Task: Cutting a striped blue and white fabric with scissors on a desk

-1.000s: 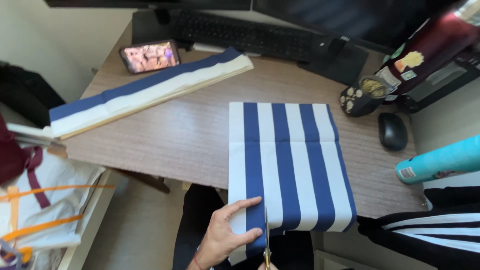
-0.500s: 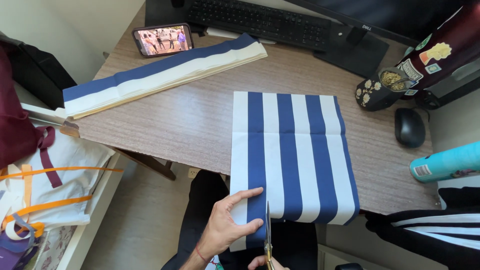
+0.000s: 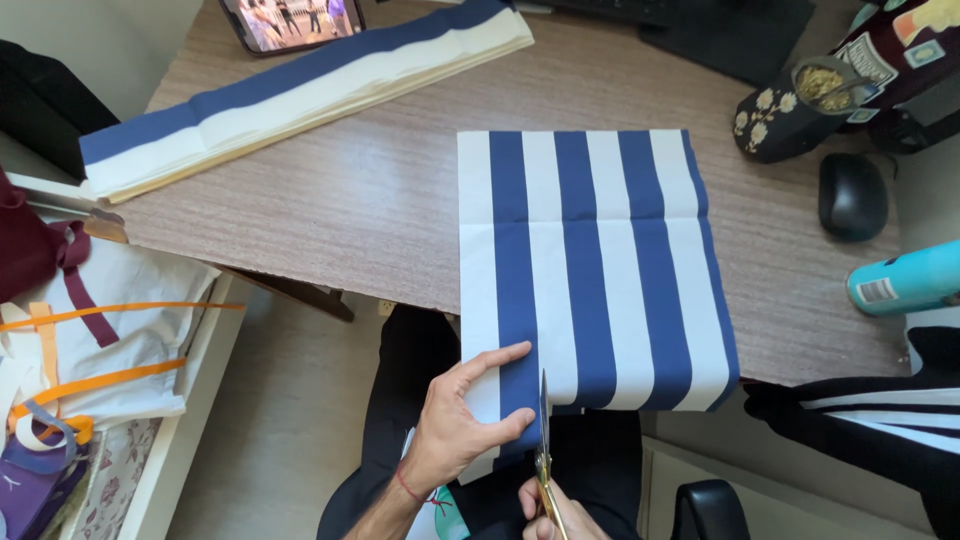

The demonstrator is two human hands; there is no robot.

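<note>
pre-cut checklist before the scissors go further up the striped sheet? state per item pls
1. Left hand flat on the striped sheet, holding its near edge: ok.
2. Scissors in the right hand, blades at the sheet's near edge beside a blue stripe: ok.
3. Left hand's fingertips apart from the blades: not ok, they lie right beside them.
4. Sheet lying flat on the desk: ok, though its near end overhangs the desk's edge.
5. Path ahead on the sheet bare of other things: ok.
6. How far the blades are open: cannot tell.
</note>
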